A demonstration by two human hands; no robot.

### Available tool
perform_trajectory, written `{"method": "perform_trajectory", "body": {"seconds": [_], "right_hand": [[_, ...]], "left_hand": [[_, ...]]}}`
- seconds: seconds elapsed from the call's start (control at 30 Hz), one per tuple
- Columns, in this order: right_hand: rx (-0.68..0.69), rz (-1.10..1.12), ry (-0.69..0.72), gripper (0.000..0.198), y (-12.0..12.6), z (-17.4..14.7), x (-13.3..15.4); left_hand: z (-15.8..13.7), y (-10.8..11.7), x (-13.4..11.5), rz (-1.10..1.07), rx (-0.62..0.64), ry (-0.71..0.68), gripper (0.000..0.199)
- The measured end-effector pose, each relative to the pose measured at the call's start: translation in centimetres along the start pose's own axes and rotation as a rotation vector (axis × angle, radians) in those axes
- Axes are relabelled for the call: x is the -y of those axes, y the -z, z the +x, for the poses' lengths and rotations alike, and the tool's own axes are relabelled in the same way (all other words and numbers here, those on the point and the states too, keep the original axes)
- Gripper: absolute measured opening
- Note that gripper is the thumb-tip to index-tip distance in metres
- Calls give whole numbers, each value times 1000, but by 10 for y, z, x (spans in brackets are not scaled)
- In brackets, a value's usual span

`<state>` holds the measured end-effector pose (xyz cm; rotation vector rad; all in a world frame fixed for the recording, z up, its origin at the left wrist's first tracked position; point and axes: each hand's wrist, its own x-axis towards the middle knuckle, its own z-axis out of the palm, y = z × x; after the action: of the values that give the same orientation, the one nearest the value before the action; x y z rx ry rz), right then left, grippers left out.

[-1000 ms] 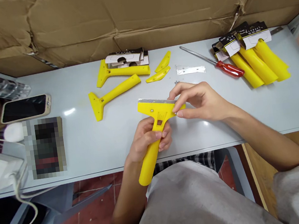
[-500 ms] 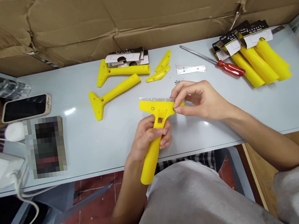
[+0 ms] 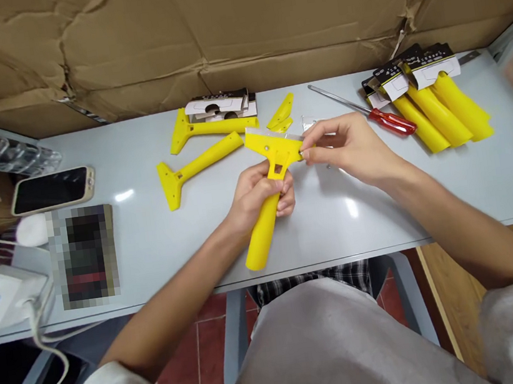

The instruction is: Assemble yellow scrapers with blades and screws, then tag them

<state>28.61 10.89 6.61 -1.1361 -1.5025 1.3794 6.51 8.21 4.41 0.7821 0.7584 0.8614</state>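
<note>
Scraper (image 3: 280, 150) shifted forward, handle (image 3: 264, 232) through left grip (image 3: 255, 197)

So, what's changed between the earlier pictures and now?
The left hand has carried the yellow scraper forward, toward the cardboard, the right hand moving along at its head. The left grip held. The screwdriver and phone stayed put.

1 smartphone (image 3: 51, 190) in a pale case lies near a round white object (image 3: 32, 230); a white cable (image 3: 65, 362) hangs at left; creased cardboard (image 3: 238, 18) stands behind.
</note>
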Motion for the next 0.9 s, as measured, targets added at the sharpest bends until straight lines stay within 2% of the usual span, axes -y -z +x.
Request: {"method": "perform_trajectory", "body": {"seconds": [0.2,0.67,0.9], "right_hand": [[-35,-17,-23,42,3,19,-1],[-92,93,-41,62,-6,22,-18],[-68,19,-55,64,-4,20,-16]], "left_hand": [[22,4,-1,-23,28,-30,32],[22,13,5,-26,34,-22,29],[23,11,6,-46,34,-14,28]]}}
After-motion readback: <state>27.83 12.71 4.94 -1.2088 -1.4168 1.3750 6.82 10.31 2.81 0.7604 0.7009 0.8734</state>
